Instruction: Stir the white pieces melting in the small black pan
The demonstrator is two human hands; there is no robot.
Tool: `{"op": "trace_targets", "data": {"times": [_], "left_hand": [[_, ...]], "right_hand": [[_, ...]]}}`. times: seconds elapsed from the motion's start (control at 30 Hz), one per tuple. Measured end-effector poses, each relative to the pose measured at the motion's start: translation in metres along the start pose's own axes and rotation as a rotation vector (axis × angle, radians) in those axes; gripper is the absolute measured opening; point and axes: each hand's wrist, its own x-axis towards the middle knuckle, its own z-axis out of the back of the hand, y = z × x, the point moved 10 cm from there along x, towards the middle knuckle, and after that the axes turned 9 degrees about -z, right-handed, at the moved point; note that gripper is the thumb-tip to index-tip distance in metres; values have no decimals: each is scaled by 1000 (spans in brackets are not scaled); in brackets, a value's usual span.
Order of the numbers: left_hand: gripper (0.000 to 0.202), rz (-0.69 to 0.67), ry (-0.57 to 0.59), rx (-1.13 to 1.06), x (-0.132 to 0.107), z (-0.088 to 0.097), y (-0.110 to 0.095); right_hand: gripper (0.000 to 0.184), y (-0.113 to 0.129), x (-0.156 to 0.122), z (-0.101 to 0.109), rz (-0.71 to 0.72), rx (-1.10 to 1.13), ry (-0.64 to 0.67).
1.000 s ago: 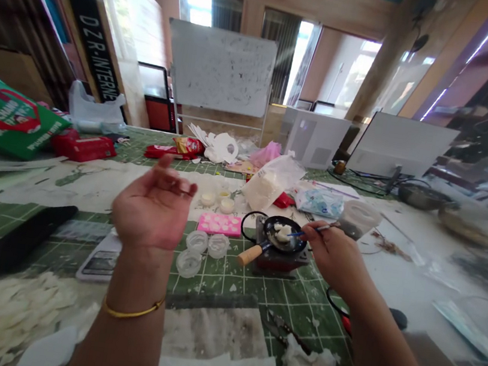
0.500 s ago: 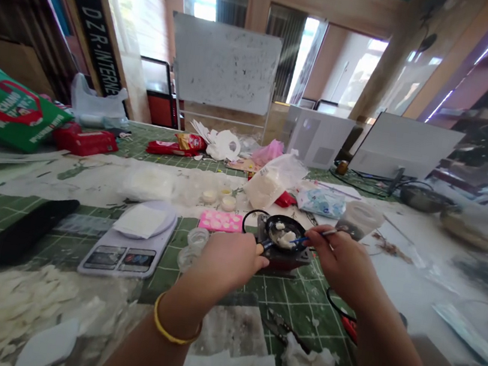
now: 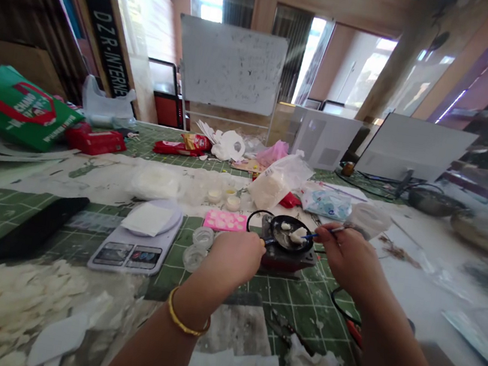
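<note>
Pan [image 3: 294, 233], small and black, is seen from the head camera on a little red burner [image 3: 288, 258] at mid-table [image 3: 90, 176], white lumps [image 3: 297, 234] inside. Its handle is gripped by the closed left hand [image 3: 236, 259]; a thin stirring tool [image 3: 325, 232] is pinched in the right hand [image 3: 349, 257], tip among the lumps. Best kept steady by the handle, stirred gently, fingers clear of the burner. "D2 R-INTERNA" is read on the black banner [image 3: 106, 30]; the green box's [image 3: 20, 109] lettering is blurred.
</note>
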Motion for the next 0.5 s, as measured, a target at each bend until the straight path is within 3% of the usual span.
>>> {"op": "trace_targets", "data": {"times": [0.5], "left_hand": [[31, 42, 5, -59, 0, 7, 2]], "right_hand": [[27, 8, -4, -2, 20, 57, 12]]}}
